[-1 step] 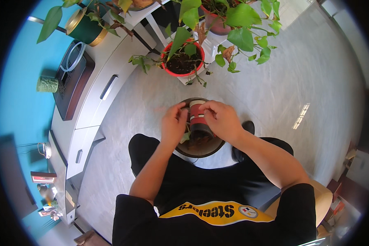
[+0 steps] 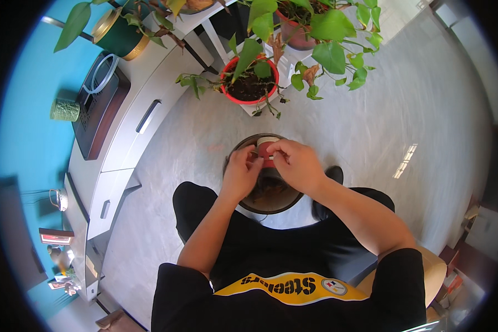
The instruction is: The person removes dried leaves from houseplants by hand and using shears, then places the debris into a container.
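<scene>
A red cylinder-shaped container (image 2: 264,149) with a pale end and a dark lower part lies across the round, dark-rimmed bin (image 2: 283,200) between my knees. My left hand (image 2: 242,173) is on its left side, fingers bent and pressed together over its middle. From the right, my right hand (image 2: 300,166) reaches over it with thumb and forefinger brought together. The fingertips of both hands nearly meet at the container. Whatever they pinch is too small or hidden to make out. Something brown shows in the bin's shadowed inside.
Beyond the bin, a red pot (image 2: 250,88) of soil holds a trailing plant, beside another leafy potted plant (image 2: 296,33). A white drawer cabinet (image 2: 128,130) runs along the left wall, with a dark tray (image 2: 101,108) on top. A black shoe (image 2: 334,174) is right of the bin.
My left hand has moved right and inward over the container, fingers closing toward my right hand. The green leaf seen below the left hand no longer shows. The view has shifted slightly.
</scene>
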Available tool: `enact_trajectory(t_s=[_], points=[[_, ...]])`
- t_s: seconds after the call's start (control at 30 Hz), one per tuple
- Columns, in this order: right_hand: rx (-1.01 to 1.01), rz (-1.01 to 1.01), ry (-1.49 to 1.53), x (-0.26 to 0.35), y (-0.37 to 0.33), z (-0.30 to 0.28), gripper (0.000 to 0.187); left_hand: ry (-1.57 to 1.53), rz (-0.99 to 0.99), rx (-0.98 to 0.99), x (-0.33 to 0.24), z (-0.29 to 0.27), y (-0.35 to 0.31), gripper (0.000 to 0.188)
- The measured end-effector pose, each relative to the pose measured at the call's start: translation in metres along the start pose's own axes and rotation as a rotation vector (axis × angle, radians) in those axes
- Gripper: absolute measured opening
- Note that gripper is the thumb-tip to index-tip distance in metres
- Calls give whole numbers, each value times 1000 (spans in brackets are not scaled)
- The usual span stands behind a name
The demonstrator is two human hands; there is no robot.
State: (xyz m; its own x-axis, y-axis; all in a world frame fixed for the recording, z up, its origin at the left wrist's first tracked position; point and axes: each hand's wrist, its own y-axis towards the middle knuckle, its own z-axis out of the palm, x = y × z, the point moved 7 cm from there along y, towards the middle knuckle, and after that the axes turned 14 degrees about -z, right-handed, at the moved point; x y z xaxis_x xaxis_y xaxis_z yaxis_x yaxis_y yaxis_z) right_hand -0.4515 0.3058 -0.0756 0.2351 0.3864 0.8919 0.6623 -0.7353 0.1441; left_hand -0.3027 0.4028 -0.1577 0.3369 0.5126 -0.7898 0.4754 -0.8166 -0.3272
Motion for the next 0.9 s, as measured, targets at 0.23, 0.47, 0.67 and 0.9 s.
enact_trajectory(t_s=[0.23,0.47,0.67,0.9], points=[[30,-45,-10,-14,6,14,17,-104,-96,91,-7,-32,23,40],[27,-377,-302,-23,110,-4,27,97,281,-20,-81,-45,124,30],[120,-426,-604,-55,187,-5,34,261,489,-317,-111,-26,204,30],[251,-396,-794,-58,210,15,31,445,383,-543,-87,-4,243,24]])
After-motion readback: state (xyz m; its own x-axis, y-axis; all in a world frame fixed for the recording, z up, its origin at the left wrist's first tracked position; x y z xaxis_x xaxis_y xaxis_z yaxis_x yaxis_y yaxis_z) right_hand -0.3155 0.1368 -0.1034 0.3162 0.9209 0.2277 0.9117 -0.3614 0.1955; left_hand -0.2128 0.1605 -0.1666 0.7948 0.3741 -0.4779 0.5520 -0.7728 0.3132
